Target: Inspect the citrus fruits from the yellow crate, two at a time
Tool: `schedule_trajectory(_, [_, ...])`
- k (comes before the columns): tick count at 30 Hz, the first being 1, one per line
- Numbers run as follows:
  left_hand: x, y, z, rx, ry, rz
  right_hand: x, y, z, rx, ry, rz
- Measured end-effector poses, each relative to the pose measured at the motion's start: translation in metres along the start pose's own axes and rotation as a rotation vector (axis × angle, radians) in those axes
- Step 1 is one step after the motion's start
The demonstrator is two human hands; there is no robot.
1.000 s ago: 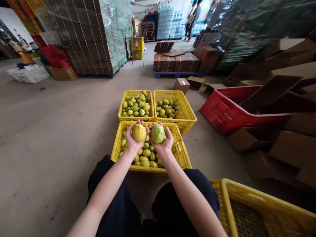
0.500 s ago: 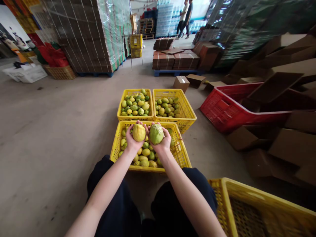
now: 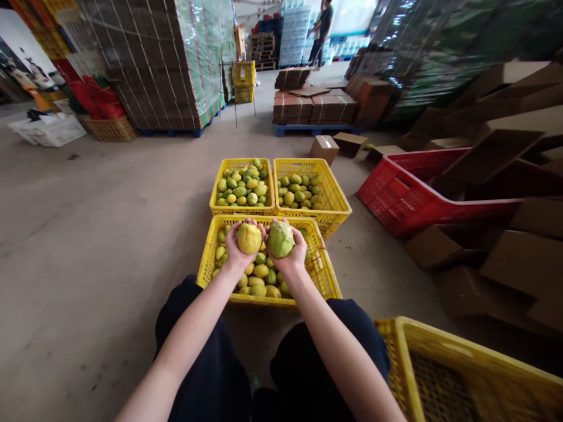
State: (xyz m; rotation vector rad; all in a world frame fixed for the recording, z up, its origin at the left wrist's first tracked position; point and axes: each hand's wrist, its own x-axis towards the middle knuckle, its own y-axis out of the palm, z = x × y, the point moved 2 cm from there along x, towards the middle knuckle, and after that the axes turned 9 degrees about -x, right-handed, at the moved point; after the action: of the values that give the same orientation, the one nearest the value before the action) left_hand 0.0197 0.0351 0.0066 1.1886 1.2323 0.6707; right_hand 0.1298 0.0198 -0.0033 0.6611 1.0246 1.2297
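The left hand (image 3: 236, 255) holds the yellow fruit (image 3: 249, 238) and the right hand (image 3: 295, 254) the green fruit (image 3: 280, 239); both are cupped palm-up, fingers curled behind, thumbs at the outer sides. The fruits sit side by side above the front crate (image 3: 264, 301), over its smaller fruit (image 3: 261, 271). Each fills its palm and looks fairly heavy for its size, firm-skinned and stiff rather than soft. The bumpy rind should give decent grip, though a waxy skin might slide a little, and a drop or hard squeeze could bruise it. The best hold is probably from beneath, around the widest part, with the thumb steadying the side. Beyond the front crate stand the back left crate (image 3: 241, 210) and back right crate (image 3: 336, 202), both holding fruit, on a smooth, dull floor (image 3: 109, 234) with small dark marks. The room looks like a warehouse: a red crate (image 3: 387, 196) and cardboard boxes (image 3: 519, 264) to the right, a wrapped stack (image 3: 149, 70) to the left, people (image 3: 324, 29) walking far off.
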Motion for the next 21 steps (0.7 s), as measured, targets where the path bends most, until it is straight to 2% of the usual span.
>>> schedule_trajectory(4, [-0.003,0.002,-0.001,0.053,-0.011,0.06,-0.003,0.0,0.002,-0.018,0.016,0.029])
schedule_trajectory(7, [-0.004,0.002,-0.004,0.13,-0.019,0.091,-0.004,0.001,0.004,-0.071,0.006,0.111])
schedule_trajectory(10, [-0.006,0.001,-0.007,0.182,-0.057,0.099,-0.006,0.001,0.004,-0.155,-0.007,0.195])
schedule_trajectory(15, [-0.008,0.001,-0.009,0.256,-0.156,0.106,-0.01,0.0,0.005,-0.234,0.033,0.218])
schedule_trajectory(18, [-0.008,-0.002,-0.009,0.299,-0.176,0.118,-0.012,-0.002,0.005,-0.266,0.054,0.251])
schedule_trajectory(21, [-0.005,-0.009,-0.01,0.346,-0.176,0.127,-0.012,-0.003,0.005,-0.313,0.039,0.342])
